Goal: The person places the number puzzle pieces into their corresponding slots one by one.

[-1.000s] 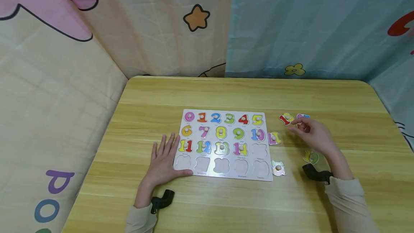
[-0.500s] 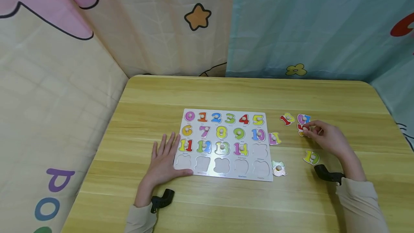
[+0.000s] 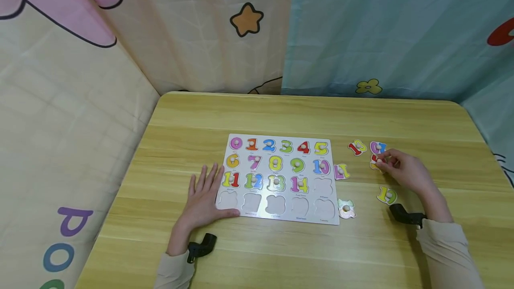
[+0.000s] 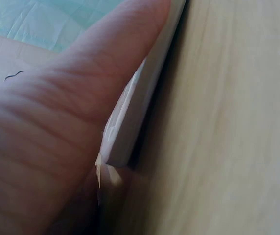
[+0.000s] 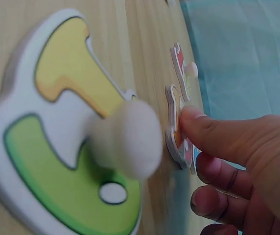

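Observation:
My right hand (image 3: 409, 175) pinches the round knob of a red-and-orange number puzzle piece (image 3: 374, 163) with thumb and fingertips. In the right wrist view that piece (image 5: 174, 120) is seen edge-on, partly hidden by the thumb; whether it is off the table cannot be told. My left hand (image 3: 202, 204) lies flat with fingers spread at the left edge of the white number board (image 3: 267, 204), thumb along its lower edge. Left wrist view: the hand (image 4: 57, 107) rests against the board's edge (image 4: 125, 127). Knobbed pieces 0 to 14 sit in the board; several recesses below are bare.
Loose pieces lie right of the board: a red-yellow one (image 3: 357, 147), a purple-blue one (image 3: 378, 146), a pink-yellow one (image 3: 341, 171), a pale one (image 3: 346, 208) and a yellow-green one (image 3: 387, 195). Curtains (image 3: 361, 35) hang behind the wooden table (image 3: 281, 258).
My right hand has moved right, from beside the red-yellow piece to the red-and-orange one, and now pinches its knob. The left hand has stayed in place.

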Tool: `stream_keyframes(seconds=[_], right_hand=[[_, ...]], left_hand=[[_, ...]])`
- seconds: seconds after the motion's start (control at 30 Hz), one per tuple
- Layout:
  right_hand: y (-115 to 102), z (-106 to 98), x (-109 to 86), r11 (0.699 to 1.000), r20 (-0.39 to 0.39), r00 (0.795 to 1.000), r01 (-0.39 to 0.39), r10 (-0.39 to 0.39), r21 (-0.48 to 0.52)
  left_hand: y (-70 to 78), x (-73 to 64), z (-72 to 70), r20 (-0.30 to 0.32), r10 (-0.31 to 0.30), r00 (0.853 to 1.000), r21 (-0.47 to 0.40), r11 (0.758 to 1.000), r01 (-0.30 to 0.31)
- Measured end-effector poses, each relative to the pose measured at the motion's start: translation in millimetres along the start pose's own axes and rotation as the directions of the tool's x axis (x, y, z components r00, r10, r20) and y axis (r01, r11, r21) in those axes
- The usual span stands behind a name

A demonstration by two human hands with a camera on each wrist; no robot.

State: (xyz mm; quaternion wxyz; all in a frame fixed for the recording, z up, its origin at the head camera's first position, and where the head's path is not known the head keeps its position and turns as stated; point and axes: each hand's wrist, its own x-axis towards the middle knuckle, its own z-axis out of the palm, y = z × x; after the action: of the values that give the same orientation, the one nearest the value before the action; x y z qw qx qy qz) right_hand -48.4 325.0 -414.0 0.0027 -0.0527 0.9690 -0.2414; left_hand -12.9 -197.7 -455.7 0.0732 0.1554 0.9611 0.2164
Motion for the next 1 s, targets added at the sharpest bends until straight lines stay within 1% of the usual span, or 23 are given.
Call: stream_keyframes(seconds=[0.07, 0.17, 0.27, 0.37, 0.53, 0.63, 0.73, 0.83, 1.0], right_hand=[[-0.9, -1.1, 0.5, 1.000, 0.017, 1.000, -0.006, 0.006, -0.005], [-3.4, -3.1, 0.8, 0.999, 0.078, 0.996, -0.035, 0.036, -0.013], [-8.5, -4.8, -0.8, 0.998, 0.136, 0.988, -0.066, 0.068, -0.019], [-18.0, -3.1, -4.0, 0.997, 0.153, 0.986, -0.071, 0.072, -0.009], [-48.1, 12.4, -8.3, 0.999, 0.148, 0.989, -0.027, 0.023, 0.029], [-69.6, 27.0, -10.6, 0.999, 0.150, 0.988, 0.029, -0.035, 0.044], [-86.9, 41.8, -12.0, 0.996, 0.143, 0.986, 0.087, -0.090, 0.030], [-99.1, 53.1, -13.2, 0.992, 0.143, 0.982, 0.124, -0.123, 0.008], [-109.0, 63.5, -13.5, 0.990, 0.148, 0.980, 0.140, -0.135, -0.022]], left_hand=[[0.0, 0.3, 0.3, 0.000, 0.001, 1.000, -0.002, 1.000, -0.001], [-0.1, 0.4, 0.1, -0.001, 0.001, 1.000, -0.002, 1.000, -0.001], [0.0, 0.4, 0.1, -0.004, 0.003, 1.000, -0.002, 1.000, -0.003], [0.2, 0.3, -0.1, -0.006, 0.006, 1.000, -0.002, 1.000, -0.006], [0.7, -0.2, -0.7, 0.000, -0.002, 1.000, -0.011, 1.000, 0.002], [0.7, -0.4, -1.0, 0.001, -0.003, 1.000, -0.015, 1.000, 0.004], [0.3, -0.2, -0.8, -0.001, -0.002, 1.000, -0.011, 1.000, 0.002], [-0.5, 0.2, -0.1, 0.001, -0.002, 1.000, -0.005, 1.000, 0.002], [-1.4, 0.5, 0.4, 0.007, -0.006, 1.000, 0.001, 1.000, 0.006]])
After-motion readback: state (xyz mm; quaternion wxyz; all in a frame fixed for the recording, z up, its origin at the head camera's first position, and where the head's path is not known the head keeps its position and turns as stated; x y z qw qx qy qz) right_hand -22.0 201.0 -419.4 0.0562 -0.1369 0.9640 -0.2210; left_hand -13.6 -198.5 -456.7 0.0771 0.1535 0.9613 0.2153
